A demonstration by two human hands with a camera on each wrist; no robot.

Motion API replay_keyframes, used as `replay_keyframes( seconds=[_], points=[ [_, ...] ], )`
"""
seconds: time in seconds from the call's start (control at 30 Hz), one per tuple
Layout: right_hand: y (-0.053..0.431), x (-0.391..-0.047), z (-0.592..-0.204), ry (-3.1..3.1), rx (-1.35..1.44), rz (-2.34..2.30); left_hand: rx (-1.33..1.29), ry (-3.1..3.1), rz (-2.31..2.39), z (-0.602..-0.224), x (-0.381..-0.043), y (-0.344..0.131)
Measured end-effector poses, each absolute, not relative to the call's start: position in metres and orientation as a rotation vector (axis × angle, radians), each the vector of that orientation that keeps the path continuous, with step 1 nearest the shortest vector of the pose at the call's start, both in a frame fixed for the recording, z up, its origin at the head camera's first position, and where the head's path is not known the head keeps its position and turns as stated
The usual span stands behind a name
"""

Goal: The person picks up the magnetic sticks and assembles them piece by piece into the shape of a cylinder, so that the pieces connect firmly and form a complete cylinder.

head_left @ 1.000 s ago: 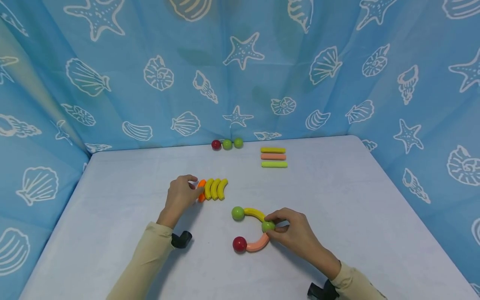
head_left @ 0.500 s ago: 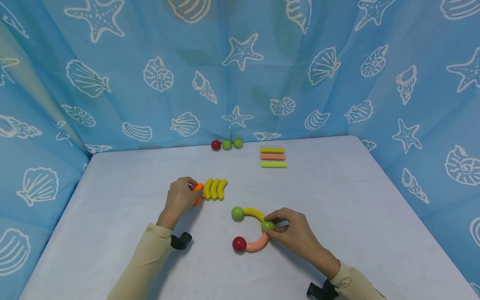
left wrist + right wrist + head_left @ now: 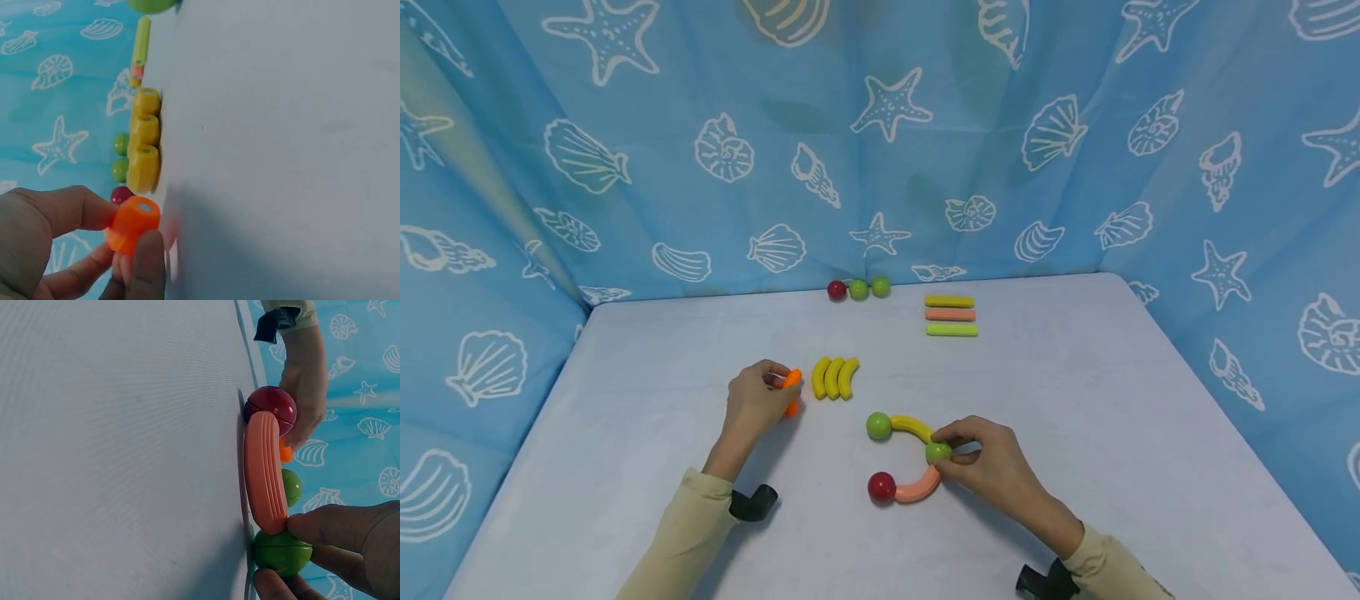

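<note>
My left hand (image 3: 754, 402) pinches an orange curved magnetic rod (image 3: 133, 224) between thumb and fingers, left of the yellow rods. With thumb and fingertips, my right hand (image 3: 992, 462) grips a green ball (image 3: 282, 555). That ball joins a yellow curved rod (image 3: 912, 426) and a ribbed salmon curved rod (image 3: 265, 472) into an arc opening to the left. Another green ball (image 3: 879, 426) sits at the yellow rod's far end, and a red ball (image 3: 272, 407) at the salmon rod's end. Fingers partly cover the orange rod in the head view.
Three yellow curved rods (image 3: 833, 379) lie side by side beyond the arc. At the table's back edge stand a red ball (image 3: 837, 290) and two green balls (image 3: 869, 288). Yellow, salmon and lime straight rods (image 3: 951, 315) lie to their right. A blue shell-print curtain (image 3: 820, 108) surrounds the white table (image 3: 1075, 375).
My left hand has drawn the orange curved rod leftward, away from the three yellow rods, and a gap now shows between them. The right hand still holds its green ball in the same spot.
</note>
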State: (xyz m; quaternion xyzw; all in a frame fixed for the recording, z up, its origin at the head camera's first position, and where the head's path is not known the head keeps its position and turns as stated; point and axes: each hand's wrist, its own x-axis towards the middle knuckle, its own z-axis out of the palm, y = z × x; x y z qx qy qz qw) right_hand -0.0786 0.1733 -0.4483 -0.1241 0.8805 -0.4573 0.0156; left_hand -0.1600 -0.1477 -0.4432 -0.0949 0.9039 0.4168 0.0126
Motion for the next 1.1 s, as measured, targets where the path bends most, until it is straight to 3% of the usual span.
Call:
replay_keyframes(
  seconds=[0.7,1.1],
  points=[
    [0.175,-0.08,-0.452,2.733,-0.425,-1.462,-0.211,2.443,1.801,-0.444,-0.105,-0.11],
    [0.176,-0.08,-0.453,2.733,-0.433,-1.469,-0.163,2.304,1.835,-0.455,-0.09,-0.089]
  ],
)
